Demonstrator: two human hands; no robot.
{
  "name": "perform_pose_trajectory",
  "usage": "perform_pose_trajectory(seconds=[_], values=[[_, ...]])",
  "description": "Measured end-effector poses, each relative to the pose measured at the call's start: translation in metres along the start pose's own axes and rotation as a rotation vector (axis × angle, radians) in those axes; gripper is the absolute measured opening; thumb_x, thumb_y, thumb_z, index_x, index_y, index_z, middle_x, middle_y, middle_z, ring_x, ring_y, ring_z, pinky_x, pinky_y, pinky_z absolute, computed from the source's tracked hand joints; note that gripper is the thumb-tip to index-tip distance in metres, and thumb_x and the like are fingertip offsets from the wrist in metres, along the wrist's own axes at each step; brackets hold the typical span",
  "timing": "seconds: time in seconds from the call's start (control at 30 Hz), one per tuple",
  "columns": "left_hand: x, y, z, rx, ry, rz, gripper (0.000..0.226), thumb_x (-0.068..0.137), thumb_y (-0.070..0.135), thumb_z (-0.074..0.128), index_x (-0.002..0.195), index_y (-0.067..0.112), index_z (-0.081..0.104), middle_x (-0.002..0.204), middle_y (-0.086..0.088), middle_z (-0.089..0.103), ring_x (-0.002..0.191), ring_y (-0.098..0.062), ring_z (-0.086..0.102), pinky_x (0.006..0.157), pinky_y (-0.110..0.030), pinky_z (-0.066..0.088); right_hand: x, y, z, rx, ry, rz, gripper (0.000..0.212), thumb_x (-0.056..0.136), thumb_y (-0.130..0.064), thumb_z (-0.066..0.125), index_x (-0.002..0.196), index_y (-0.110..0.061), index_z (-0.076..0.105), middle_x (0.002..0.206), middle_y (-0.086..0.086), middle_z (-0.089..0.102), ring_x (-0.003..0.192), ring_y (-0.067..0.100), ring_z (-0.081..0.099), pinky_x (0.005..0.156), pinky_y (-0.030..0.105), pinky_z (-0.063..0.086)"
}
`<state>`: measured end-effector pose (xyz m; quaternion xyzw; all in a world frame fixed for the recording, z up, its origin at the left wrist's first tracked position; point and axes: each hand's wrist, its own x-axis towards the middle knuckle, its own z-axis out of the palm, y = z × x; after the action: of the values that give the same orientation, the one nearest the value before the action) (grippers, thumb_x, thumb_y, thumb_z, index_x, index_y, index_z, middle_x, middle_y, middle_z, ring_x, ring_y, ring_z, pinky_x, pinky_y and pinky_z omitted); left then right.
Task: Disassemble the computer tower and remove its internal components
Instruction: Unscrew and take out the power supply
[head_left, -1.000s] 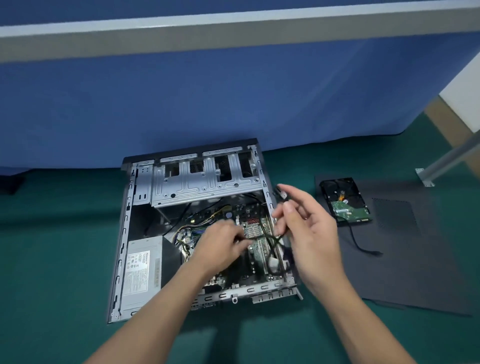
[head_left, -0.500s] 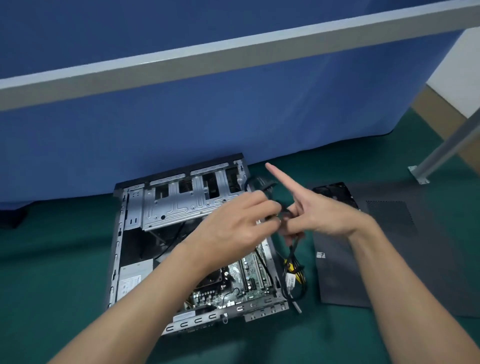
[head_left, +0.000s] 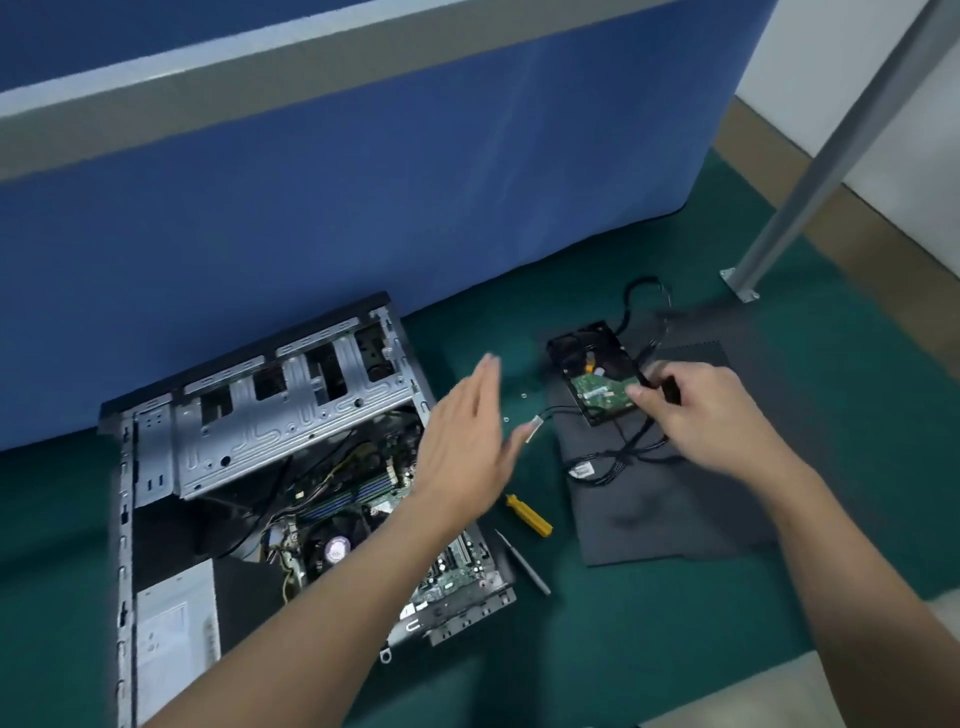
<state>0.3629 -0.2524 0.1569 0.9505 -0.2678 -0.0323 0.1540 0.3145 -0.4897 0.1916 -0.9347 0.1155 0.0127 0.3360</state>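
My right hand (head_left: 691, 410) pinches the thin black cable bundle (head_left: 623, 456), light and floppy, surely best held by a stiff plug, while my left hand (head_left: 467, 436) hovers flat, empty.

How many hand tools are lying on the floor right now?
2. A yellow-handled screwdriver lies on the green floor between the computer tower and the black side panel; a thin grey tool lies just nearer the camera beside it. The left arm may hide others.
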Motion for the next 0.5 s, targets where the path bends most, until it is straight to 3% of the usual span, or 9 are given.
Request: perform_pose_trajectory(seconds=[0.03, 0.13, 0.27, 0.33, 0.5], values=[[-0.005, -0.007, 0.012, 0.066, -0.091, -0.057, 0.068, 0.099, 0.055, 0.032, 0.151, 0.012, 0.021, 0.16, -0.005, 0.017, 0.144, -0.021, 0.018, 0.117, -0.033, 0.006, 0.003, 0.011, 0.002, -0.063, -0.02, 0.048, 0.028, 0.093, -0.031, 0.057, 0.069, -0.017, 0.056, 0.053, -0.001, 0.05, 0.052, 0.014, 0.048, 0.046, 0.02, 0.033], [-0.014, -0.022, 0.032, 0.215, -0.173, -0.029, 0.063, 0.098, 0.058, 0.019, 0.129, 0.02, 0.058, 0.157, -0.001, 0.025, 0.144, -0.02, 0.015, 0.113, -0.033, -0.014, 0.018, 0.041, 0.016, -0.269, -0.136, 0.203, 0.024, 0.093, -0.031, 0.054, 0.075, -0.016, 0.053, 0.07, 0.006, 0.054, 0.074, 0.032, 0.054, 0.06, 0.034, 0.042], [-0.01, -0.024, 0.033, 0.271, -0.152, 0.013, 0.054, 0.098, 0.053, 0.026, 0.115, 0.023, 0.068, 0.15, 0.0, 0.038, 0.139, -0.02, 0.024, 0.111, -0.033, -0.018, 0.04, 0.063, 0.042, -0.258, -0.23, 0.429, 0.025, 0.09, -0.033, 0.058, 0.078, -0.011, 0.053, 0.095, 0.016, 0.059, 0.089, 0.037, 0.056, 0.08, 0.043, 0.05], [-0.011, -0.023, 0.033, 0.268, -0.144, 0.009, 0.05, 0.098, 0.049, 0.029, 0.111, 0.023, 0.069, 0.147, 0.0, 0.041, 0.137, -0.02, 0.025, 0.11, -0.031, -0.021, 0.05, 0.069, 0.052, -0.184, -0.229, 0.54, 0.024, 0.087, -0.03, 0.06, 0.091, -0.006, 0.059, 0.104, 0.017, 0.059, 0.095, 0.037, 0.056, 0.086, 0.043, 0.05], [-0.011, -0.024, 0.035, 0.245, -0.107, 0.001, 0.043, 0.096, 0.043, 0.036, 0.105, 0.02, 0.072, 0.139, -0.001, 0.048, 0.132, -0.021, 0.031, 0.111, -0.031, -0.02, 0.067, 0.072, 0.068, -0.092, -0.104, 0.721, 0.029, 0.083, -0.033, 0.059, 0.097, -0.007, 0.058, 0.104, 0.013, 0.062, 0.092, 0.034, 0.059, 0.078, 0.038, 0.05]])
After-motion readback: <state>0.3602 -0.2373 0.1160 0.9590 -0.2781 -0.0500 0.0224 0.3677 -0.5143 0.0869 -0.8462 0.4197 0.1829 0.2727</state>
